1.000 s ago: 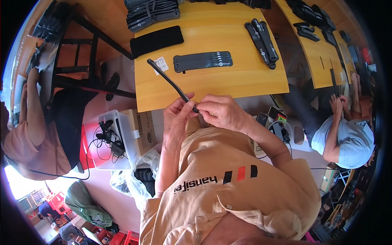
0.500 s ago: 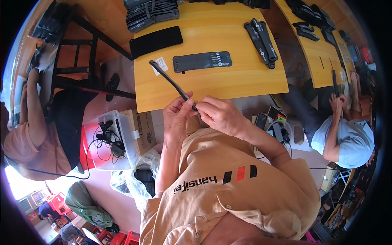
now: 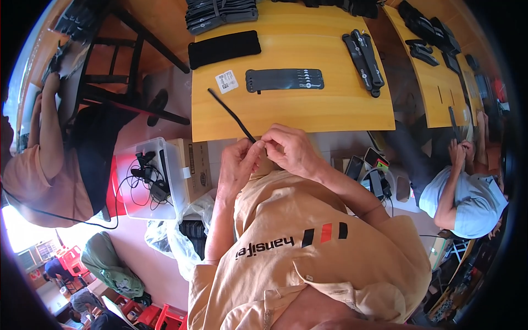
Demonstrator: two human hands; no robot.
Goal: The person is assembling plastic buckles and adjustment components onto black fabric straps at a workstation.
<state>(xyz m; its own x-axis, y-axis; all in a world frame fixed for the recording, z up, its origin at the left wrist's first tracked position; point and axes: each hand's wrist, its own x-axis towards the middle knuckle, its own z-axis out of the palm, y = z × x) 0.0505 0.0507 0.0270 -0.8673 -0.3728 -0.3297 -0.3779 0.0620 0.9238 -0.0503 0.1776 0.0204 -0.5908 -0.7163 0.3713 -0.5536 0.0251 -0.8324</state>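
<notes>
A narrow black strap point(image 3: 229, 111), seen nearly edge-on, runs up and to the left from my fingers over the near edge of the yellow table point(image 3: 335, 113). My left hand point(image 3: 240, 160) is closed on its lower end, thumb on top. Right beside it my right hand point(image 3: 293, 149) has its fingertips pinched at the same end, which they cover. Past the strap, a flat dark grey band point(image 3: 278, 80) with holes and pale printing lies on the tabletop. A white printed label point(image 3: 226, 81) lies to its left.
A black pouch point(image 3: 224, 49) and a stack of dark bands point(image 3: 220, 15) lie at the far left; several folded bands point(image 3: 363, 63) lie at the right. Below left stands a clear bin point(image 3: 170, 190) with cables. Co-workers sit at left point(image 3: 52, 181) and right point(image 3: 462, 201).
The view has shifted, so the table sits farther right and higher. The strap now shows thinner and edge-on. My hands have drawn closer together, with the left fingers curled in more.
</notes>
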